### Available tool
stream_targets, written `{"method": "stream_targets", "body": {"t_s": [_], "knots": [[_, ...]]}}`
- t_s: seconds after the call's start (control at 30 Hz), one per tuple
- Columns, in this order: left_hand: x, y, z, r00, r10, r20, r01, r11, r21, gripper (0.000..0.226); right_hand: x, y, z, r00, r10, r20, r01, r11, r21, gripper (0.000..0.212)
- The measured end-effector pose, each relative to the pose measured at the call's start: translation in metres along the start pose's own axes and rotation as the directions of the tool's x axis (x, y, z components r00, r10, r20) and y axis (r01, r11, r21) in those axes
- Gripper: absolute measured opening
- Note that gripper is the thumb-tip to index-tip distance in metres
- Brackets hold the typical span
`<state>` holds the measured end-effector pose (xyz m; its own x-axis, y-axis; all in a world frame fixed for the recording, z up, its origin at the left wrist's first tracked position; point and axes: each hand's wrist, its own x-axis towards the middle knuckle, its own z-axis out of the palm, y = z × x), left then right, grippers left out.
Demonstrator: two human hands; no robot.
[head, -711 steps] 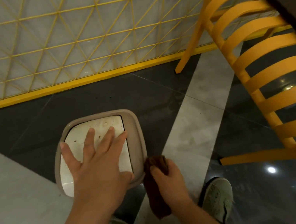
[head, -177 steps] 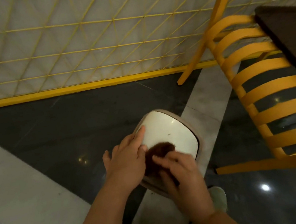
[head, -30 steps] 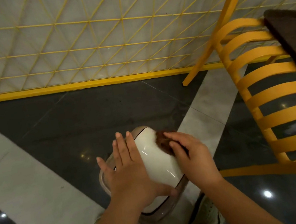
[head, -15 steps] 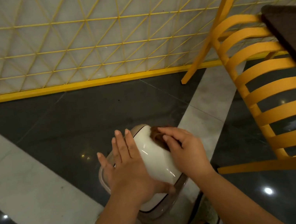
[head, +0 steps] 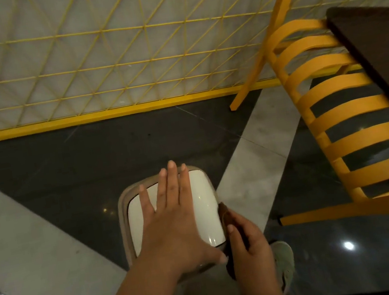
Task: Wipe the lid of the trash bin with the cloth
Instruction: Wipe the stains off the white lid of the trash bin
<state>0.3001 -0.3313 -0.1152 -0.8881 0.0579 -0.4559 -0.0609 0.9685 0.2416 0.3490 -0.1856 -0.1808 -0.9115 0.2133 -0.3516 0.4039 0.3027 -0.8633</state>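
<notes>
Head view, looking down at a small trash bin with a glossy white lid (head: 203,204) set in a beige plastic rim (head: 121,210), standing on a floor of dark polished tiles crossed by pale grey bands (head: 26,250). The bin's body below the rim is hidden from this angle.

The left hand (head: 172,222) lies flat on the lid, fingers straight and spread, thumb reaching to the near right corner; this grip is open and covers much of the lid's middle, so the surface under the palm cannot be seen. The right hand (head: 251,248) is at the lid's right edge, fingers curled round a dark brown cloth (head: 224,216); the grip is closed on the cloth. Only a narrow strip of cloth shows, above the fingers and below the thumb, the rest concealed in the hand. The cloth touches the rim at the lid's right side.

A pale green shoe (head: 284,265) is partly hidden behind the right wrist. At right, a yellow slatted wooden chair (head: 355,137) is cut off by the frame edge, and a dark brown desk (head: 376,47) shows one corner only. Behind, a yellow lattice barrier (head: 99,68) fronts a pale wall.
</notes>
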Motion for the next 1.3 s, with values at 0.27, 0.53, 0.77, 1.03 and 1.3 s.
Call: {"method": "stream_targets", "body": {"t_s": [0.27, 0.53, 0.77, 1.03, 1.3], "knots": [[-0.001, -0.006, 0.010, 0.999, -0.025, -0.031, 0.025, 1.000, -0.003, 0.141, 0.001, -0.019, 0.015, 0.936, -0.344, 0.078, 0.352, 0.925, -0.142, 0.037], [0.004, 0.000, 0.005, 0.997, -0.071, 0.030, 0.070, 0.997, 0.040, 0.161, 0.036, -0.024, 0.018, 0.992, 0.081, 0.097, -0.083, 0.996, 0.020, 0.033], [0.003, -0.003, 0.006, 0.998, -0.061, 0.015, 0.060, 0.998, 0.029, 0.156, -0.020, -0.002, 0.014, 0.993, -0.115, -0.034, 0.116, 0.993, 0.010, 0.049], [0.006, -0.003, 0.008, 0.997, -0.067, 0.031, 0.065, 0.997, 0.046, 0.161, 0.070, -0.035, 0.033, 0.994, -0.027, 0.109, 0.032, 0.999, -0.043, 0.030], [0.007, -0.002, 0.004, 0.992, -0.081, 0.096, 0.076, 0.996, 0.054, 0.162, 0.012, 0.003, 0.006, 0.989, 0.064, 0.134, -0.050, 0.994, -0.099, 0.042]]}}
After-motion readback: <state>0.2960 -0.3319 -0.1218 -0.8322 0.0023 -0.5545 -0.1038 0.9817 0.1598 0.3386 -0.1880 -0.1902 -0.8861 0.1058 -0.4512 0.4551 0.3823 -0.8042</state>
